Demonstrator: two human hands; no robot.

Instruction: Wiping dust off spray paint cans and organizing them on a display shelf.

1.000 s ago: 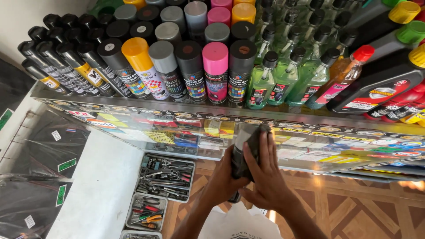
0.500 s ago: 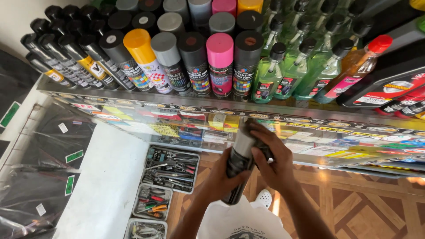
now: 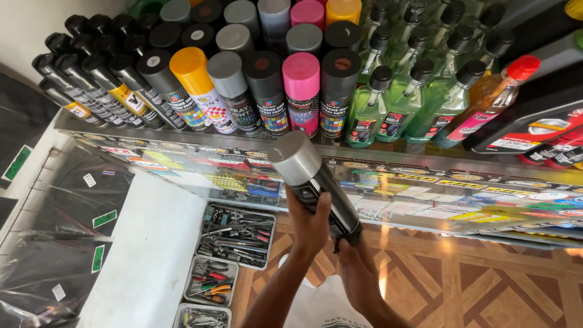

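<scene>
A black spray can with a silver-grey cap [image 3: 313, 179] is tilted up toward the glass shelf, cap end highest. My left hand [image 3: 308, 226] wraps the can's middle from the left. My right hand [image 3: 355, 261] grips its lower end from underneath. Rows of spray cans [image 3: 243, 85] with black, grey, orange and pink caps stand on the glass shelf [image 3: 425, 159] just beyond the raised can.
Green liquid bottles [image 3: 413, 103] with black caps stand right of the spray cans, then an orange bottle with a red cap [image 3: 492, 97] and dark containers. Below, trays of hand tools [image 3: 234, 234] sit beside a white surface [image 3: 139, 255]. Black packaged sheets [image 3: 54, 243] hang at left.
The can has been raised from low in front of me and tipped upward toward the shelf. My left hand now holds its middle and my right hand has slid to its base.
</scene>
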